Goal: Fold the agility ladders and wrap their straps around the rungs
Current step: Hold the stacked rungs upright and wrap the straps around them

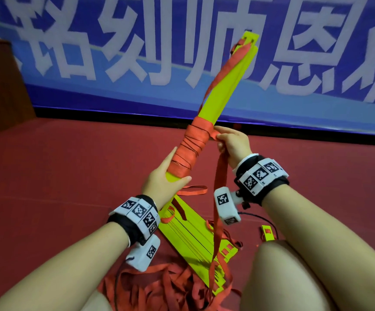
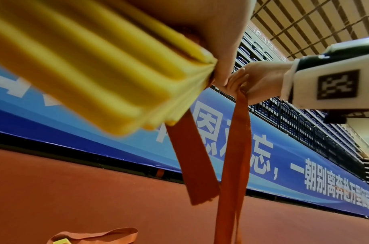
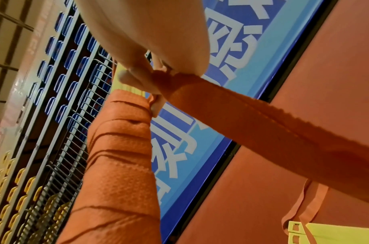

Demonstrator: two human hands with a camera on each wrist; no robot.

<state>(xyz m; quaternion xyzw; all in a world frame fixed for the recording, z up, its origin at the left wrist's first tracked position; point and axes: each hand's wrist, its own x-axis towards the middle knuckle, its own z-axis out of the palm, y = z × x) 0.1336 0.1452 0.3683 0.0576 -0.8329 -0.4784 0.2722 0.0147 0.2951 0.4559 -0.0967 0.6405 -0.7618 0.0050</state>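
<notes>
1. Loose straps (image 1: 159, 286) lie piled on the floor (image 1: 69, 164) below the bundle, beside a second stack (image 1: 193, 241) of rungs. Judged: feed slack from this pile freely so the working strap does not snag.
2. Left hand (image 1: 161, 185) grips the lower end of the bundle (image 1: 218, 97), fingers curled round the yellow rungs just below the wrap (image 1: 191, 147). Keep this grip firm and the bundle tilted up and away, as now.
3. Right hand (image 1: 231, 142) pinches the strap (image 1: 221, 176) between thumb and fingers at the top edge of the wrap, touching the bundle. Hold tension here; a slack pinch would likely loosen the turns.
4. Lay the next turn flat, just above the wrap, overlapping its edge.
5. Above the wrap, 1 strap (image 1: 222, 70) runs along the bare rungs to the far end. Cover it progressively.
</notes>
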